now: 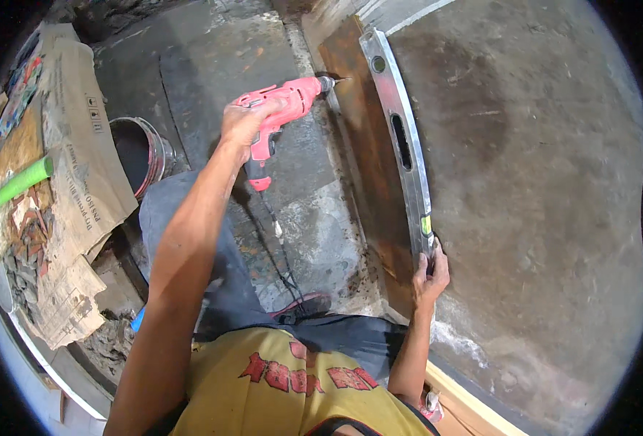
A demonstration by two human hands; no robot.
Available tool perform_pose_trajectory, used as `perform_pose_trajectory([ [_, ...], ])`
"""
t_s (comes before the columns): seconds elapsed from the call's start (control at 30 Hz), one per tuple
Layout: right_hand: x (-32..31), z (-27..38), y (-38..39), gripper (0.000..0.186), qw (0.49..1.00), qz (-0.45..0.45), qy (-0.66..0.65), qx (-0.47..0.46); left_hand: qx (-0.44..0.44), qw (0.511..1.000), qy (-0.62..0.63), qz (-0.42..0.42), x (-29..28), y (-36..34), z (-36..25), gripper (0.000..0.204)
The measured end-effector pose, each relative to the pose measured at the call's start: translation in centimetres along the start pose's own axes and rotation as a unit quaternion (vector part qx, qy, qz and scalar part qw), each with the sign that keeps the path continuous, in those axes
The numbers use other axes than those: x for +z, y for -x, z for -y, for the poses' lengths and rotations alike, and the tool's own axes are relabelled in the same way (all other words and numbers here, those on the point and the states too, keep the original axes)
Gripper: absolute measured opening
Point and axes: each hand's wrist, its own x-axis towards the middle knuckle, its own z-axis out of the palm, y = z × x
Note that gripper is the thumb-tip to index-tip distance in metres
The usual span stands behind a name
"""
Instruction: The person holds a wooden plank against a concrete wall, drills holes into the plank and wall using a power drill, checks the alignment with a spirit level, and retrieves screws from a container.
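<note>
My left hand (244, 125) is wrapped round the top and rear of a red power drill (292, 102), whose handle hangs down below my palm. The drill's thin bit (342, 79) points right, its tip at the face of a brown, stained board (369, 145); I cannot tell if it has entered. Along the board's right edge lies a long silver spirit level (414, 182) with a green vial near its close end. Gripping that close end is my right hand (430, 277), thumb and fingers closed on it.
The drill's dark cord (281, 251) runs down to the floor by my foot. At left stand a bucket (163, 156) and a torn cardboard sheet (74, 167) bearing rubble and a green-handled tool (20, 187). A grey concrete surface (525, 189) spreads right of the level.
</note>
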Motion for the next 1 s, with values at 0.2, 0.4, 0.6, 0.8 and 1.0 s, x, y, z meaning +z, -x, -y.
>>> perform_pose_trajectory([
  [0.2, 0.2, 0.4, 0.1, 0.045, 1.0, 0.0, -0.002, 0.019, -0.002, 1.0, 0.003, -0.005, -0.2, 0.6, -0.3, 0.048],
  [0.4, 0.7, 0.9, 0.6, 0.04, 0.997, -0.032, 0.028, 0.072, 0.019, 1.0, -0.017, 0.005, 0.6, 0.7, -0.7, 0.045],
  [0.6, 2.2, 1.0, 0.7, 0.035, 0.986, -0.12, 0.103, 0.057, -0.019, 0.998, 0.054, 0.031, 0.3, 0.8, -0.9, 0.042],
  [0.8, 3.0, 0.9, 0.9, 0.036, 0.974, -0.178, 0.125, 0.065, -0.036, 0.999, 0.023, 0.034, 1.0, 0.6, -1.0, 0.043],
  [1.0, 3.0, -0.2, 1.4, 0.035, 0.966, -0.221, 0.128, 0.048, -0.063, 0.996, 0.012, 0.059, 1.1, 0.0, -0.2, 0.048],
])
